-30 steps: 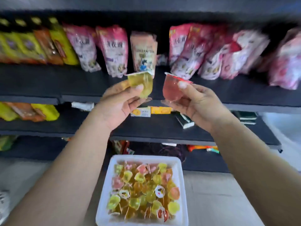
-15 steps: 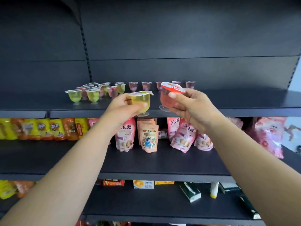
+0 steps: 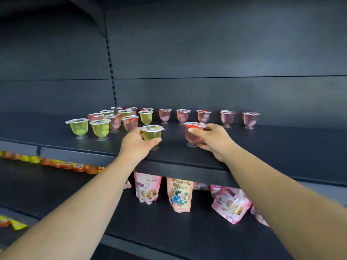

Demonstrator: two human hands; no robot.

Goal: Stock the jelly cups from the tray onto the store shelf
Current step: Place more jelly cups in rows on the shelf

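Head view: the left hand (image 3: 134, 145) grasps a yellow jelly cup (image 3: 152, 135) and the right hand (image 3: 213, 140) grasps a pink jelly cup (image 3: 193, 135), both upright with their feet on the dark store shelf (image 3: 262, 147) near its front edge. Farther back on the shelf stand a cluster of green and pink cups (image 3: 105, 122) toward the left and a row of pink cups (image 3: 204, 117) along the rear. Snack pouches (image 3: 179, 196) stand on the shelf below.
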